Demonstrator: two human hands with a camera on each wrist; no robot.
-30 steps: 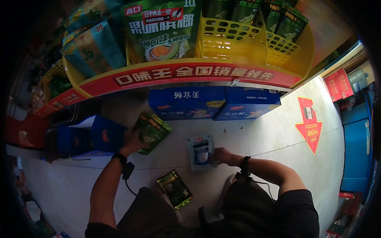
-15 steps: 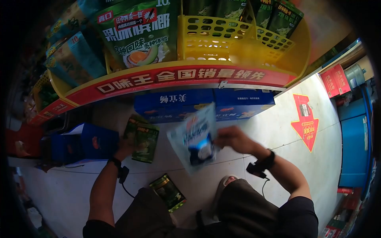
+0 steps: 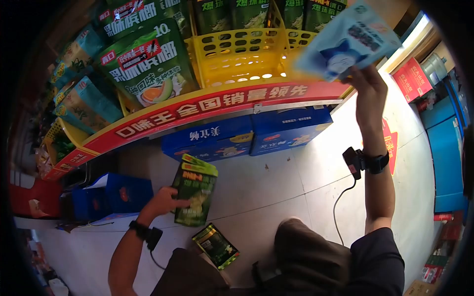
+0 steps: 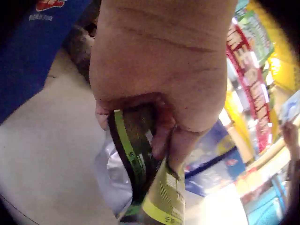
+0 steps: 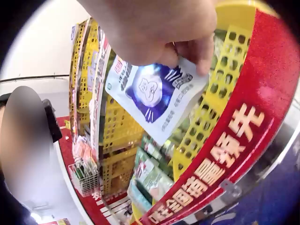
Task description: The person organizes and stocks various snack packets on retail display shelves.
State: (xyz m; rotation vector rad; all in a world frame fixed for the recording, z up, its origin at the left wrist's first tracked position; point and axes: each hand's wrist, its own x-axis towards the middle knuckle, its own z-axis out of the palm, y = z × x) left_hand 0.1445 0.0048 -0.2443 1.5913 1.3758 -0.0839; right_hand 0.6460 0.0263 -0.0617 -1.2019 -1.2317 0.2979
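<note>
The right hand (image 3: pixel 368 98) is raised at the right end of the yellow shelf, pinching a light blue pouch (image 3: pixel 348 42) by its edge. In the right wrist view, the fingers of that hand (image 5: pixel 159 33) grip the top of the pouch (image 5: pixel 152 93), beside the yellow basket wall. Low at the left, the left hand (image 3: pixel 160 203) holds green pouches (image 3: pixel 195 197) above the floor. The left wrist view shows its fingers (image 4: pixel 168 136) curled round pouches (image 4: pixel 164 197), one with a silvery side. Another dark green pouch (image 3: pixel 216 245) lies near the person's legs.
The yellow shelf (image 3: pixel 242 49) with a red front strip (image 3: pixel 212 106) holds several pouches. Beneath it stand blue boxes (image 3: pixel 291 130), with an opened blue box (image 3: pixel 126 195) at the left. Blue bins (image 3: pixel 444 148) line the right side. A person's blurred head (image 5: pixel 26 140) shows in the right wrist view.
The right hand has lifted the light blue pouch from near the floor up to the shelf's right end. The left hand's green pouches have shifted slightly right. The head view has tilted.
</note>
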